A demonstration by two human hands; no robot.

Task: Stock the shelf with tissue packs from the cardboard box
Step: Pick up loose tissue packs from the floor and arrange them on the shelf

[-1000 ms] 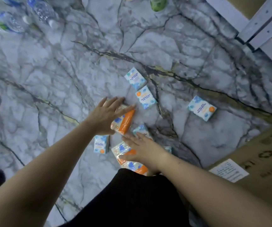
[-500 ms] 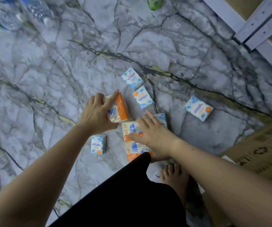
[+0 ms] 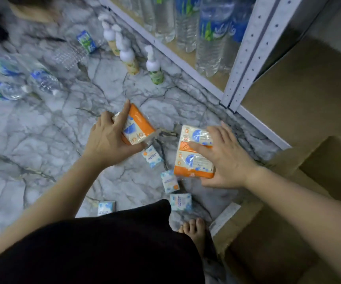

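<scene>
Left hand [image 3: 108, 140] grips orange-and-white plastic-wrapped tissue pack [image 3: 138, 128] mid-frame; right hand [image 3: 225, 158] fingers curl round larger orange-and-white tissue bundle [image 3: 194, 152], long axis up-frame; grey metal shelf [image 3: 288, 111] upper right, nearer right hand

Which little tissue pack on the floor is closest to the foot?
The small pack just above the bare foot, lowest right of the four loose ones. The others lie farther up or off to the left.
</scene>
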